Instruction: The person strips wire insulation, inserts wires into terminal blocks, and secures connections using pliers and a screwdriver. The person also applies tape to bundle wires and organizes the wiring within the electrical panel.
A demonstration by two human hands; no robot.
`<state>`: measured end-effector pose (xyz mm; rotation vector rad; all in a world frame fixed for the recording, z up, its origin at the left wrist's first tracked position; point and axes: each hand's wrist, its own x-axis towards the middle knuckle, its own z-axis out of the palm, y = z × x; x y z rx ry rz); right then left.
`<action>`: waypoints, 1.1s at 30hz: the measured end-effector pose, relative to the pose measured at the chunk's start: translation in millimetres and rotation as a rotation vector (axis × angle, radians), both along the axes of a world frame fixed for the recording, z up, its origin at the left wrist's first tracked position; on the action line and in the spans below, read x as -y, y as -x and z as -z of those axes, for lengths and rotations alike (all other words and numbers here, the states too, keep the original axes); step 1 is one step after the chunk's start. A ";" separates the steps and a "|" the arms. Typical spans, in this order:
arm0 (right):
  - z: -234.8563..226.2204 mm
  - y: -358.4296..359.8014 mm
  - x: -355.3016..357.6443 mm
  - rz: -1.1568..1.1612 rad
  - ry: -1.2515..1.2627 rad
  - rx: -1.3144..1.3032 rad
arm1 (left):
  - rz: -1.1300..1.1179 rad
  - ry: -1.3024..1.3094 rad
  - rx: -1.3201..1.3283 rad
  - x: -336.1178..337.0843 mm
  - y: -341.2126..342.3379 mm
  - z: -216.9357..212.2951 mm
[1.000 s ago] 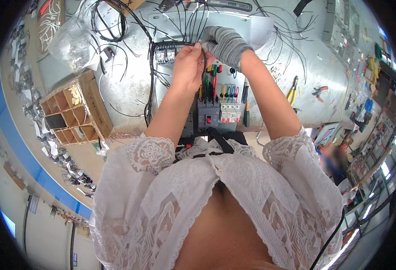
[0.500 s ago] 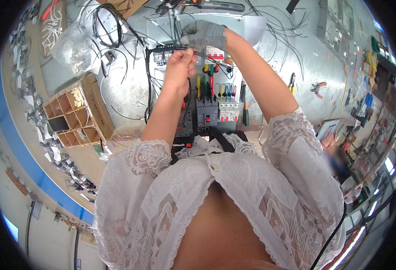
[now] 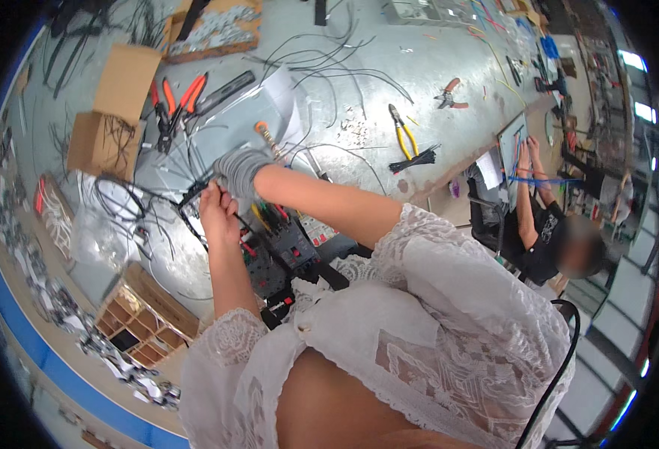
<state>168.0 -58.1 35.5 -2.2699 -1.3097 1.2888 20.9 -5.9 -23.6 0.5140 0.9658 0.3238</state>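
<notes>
My bare left hand (image 3: 219, 215) is closed in a pinch on a bundle of black wires (image 3: 192, 197). My right hand (image 3: 241, 171), in a grey knitted glove, is curled against the same bundle just above it; its fingertips are partly hidden. Below my right forearm is a wired assembly with a dark circuit breaker (image 3: 293, 248) and yellow, green and red leads, partly covered by the arm. Loose black wires loop (image 3: 125, 200) away to the left. Orange-handled cutters (image 3: 171, 112) lie beyond the hands.
Yellow-handled pliers (image 3: 402, 133), black cable ties (image 3: 415, 159) and red-handled strippers (image 3: 450, 94) lie to the right. An opened carton (image 3: 126, 84) stands far left, a compartmented box (image 3: 150, 308) near left. A seated person (image 3: 543, 238) works at far right.
My view has turned to the right, so the bench appears tilted and the other person shows more. My hands stay together at the black wires.
</notes>
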 end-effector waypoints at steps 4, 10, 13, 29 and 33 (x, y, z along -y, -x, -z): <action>17.7 -23.1 43.8 0.238 -0.399 0.109 | -0.005 0.034 -0.010 -5.5 -1.3 -1.6; 103.4 -158.6 173.4 1.130 -0.586 -0.196 | -0.040 0.044 -0.011 -3.9 -2.5 5.2; 119.0 -220.3 197.9 1.347 -0.482 -0.198 | -0.051 0.031 -0.004 -4.0 -2.8 5.2; 136.9 -334.9 108.0 1.105 -0.097 0.382 | -0.115 -0.008 -0.106 6.2 -16.7 -1.0; 72.2 -284.9 122.8 1.066 -0.420 0.221 | -0.111 0.014 -0.039 6.0 -1.5 3.0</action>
